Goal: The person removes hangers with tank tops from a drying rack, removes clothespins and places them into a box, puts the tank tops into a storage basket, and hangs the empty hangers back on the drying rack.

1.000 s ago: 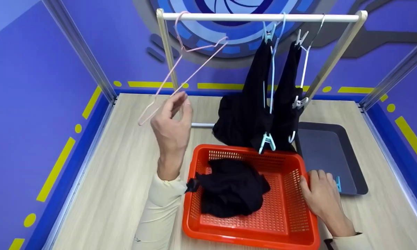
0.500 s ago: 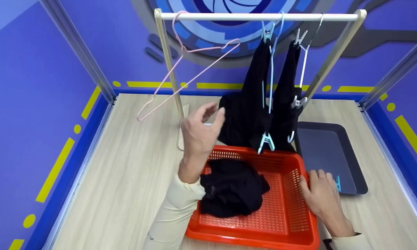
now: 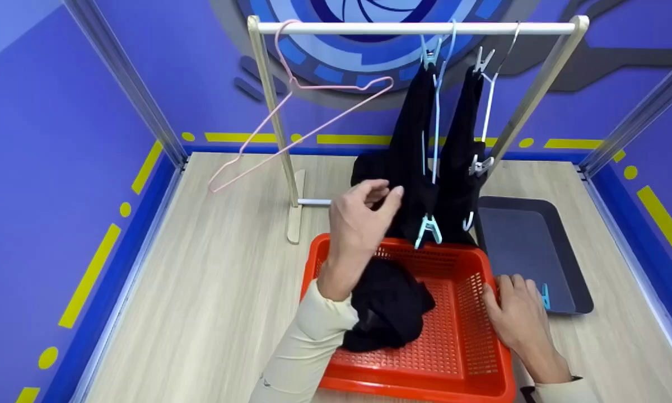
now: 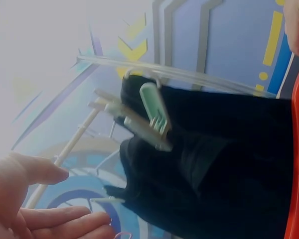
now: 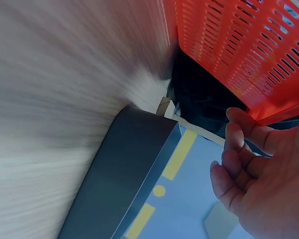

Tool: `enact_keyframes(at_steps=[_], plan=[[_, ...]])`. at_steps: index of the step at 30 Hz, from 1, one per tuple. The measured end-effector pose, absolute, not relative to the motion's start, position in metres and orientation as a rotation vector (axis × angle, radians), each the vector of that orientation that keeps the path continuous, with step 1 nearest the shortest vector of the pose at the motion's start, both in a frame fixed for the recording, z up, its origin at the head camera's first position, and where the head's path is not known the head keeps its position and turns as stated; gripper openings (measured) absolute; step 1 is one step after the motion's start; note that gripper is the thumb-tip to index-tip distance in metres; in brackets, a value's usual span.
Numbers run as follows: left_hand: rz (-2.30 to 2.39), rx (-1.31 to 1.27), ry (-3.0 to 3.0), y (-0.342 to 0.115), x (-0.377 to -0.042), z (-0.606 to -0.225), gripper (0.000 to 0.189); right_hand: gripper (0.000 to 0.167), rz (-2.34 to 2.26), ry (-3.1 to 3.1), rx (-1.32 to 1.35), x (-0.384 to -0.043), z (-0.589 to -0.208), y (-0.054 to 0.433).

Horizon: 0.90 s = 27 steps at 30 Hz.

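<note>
right grip (image 3: 519,316) holds a red basket (image 3: 445,319); glossy, slotted, round-cornered.

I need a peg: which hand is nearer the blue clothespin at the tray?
Right: the right hand, its grip on the basket, is beside the blue clothespin; the left hand hovers farther left.

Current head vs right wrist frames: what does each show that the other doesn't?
Only head: left hand, pink hanger, crumpled black cloth inside the red basket, light blue clip in the dark tray.

Only right wrist: palm side of the right hand, outer face of the basket wall beside it.

Both: right hand at the basket's rim, basket, tray, black fabric beyond the basket.
</note>
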<state>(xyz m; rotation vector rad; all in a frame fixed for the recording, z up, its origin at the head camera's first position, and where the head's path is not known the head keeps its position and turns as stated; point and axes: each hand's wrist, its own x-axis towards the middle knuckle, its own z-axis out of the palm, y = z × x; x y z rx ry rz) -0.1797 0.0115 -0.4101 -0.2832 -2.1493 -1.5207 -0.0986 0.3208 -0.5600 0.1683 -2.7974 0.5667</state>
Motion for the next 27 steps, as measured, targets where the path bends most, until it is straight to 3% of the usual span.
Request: enact_keyframes(at_steps=[21, 27], plan=[[-1.34, -0.234, -2.61, 0.058, -0.183, -0.397, 0.041, 0.022, 0.613, -2.795, 0.168, -0.099, -0.562, 0.322], [-1.208, -0.216, -2.681, 0.059, -0.187, -0.399, 0.03, 0.021, 0.635, -2.767, 0.176, -0.098, -0.562, 0.321]])
